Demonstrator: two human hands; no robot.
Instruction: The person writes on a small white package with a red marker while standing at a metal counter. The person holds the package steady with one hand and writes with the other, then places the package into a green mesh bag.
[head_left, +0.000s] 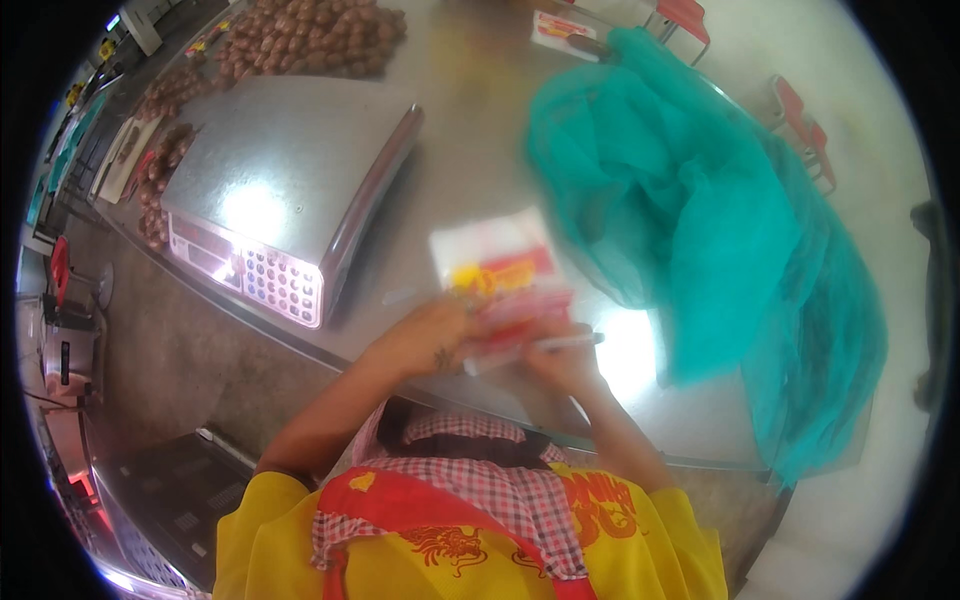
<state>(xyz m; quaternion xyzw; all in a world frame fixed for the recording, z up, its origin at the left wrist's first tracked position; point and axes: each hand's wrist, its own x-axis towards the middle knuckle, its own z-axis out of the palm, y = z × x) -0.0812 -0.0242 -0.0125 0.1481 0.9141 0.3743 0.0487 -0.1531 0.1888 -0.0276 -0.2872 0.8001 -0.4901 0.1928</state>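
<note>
Over the front of a steel table, my left hand (431, 334) grips the left side of a printed plastic packet (501, 262), coloured white, red and yellow. My right hand (559, 364) holds the packet's lower right side. A white pen (562, 342) with a dark end lies across the right hand's fingers. Blur hides the fingertips, and I cannot tell whether one packet or a small stack is held. Left of my hands stands a digital weighing scale (292, 161) with a steel platform and a keypad. Heaped to the right is teal mesh netting (720, 217).
Small reddish-brown round foods (307, 37) lie piled behind the scale and along its left side. Another printed packet (562, 34) rests at the far edge beside a dark object. Red chairs (802, 131) stand beyond the table's right side. The netting hangs over the right edge.
</note>
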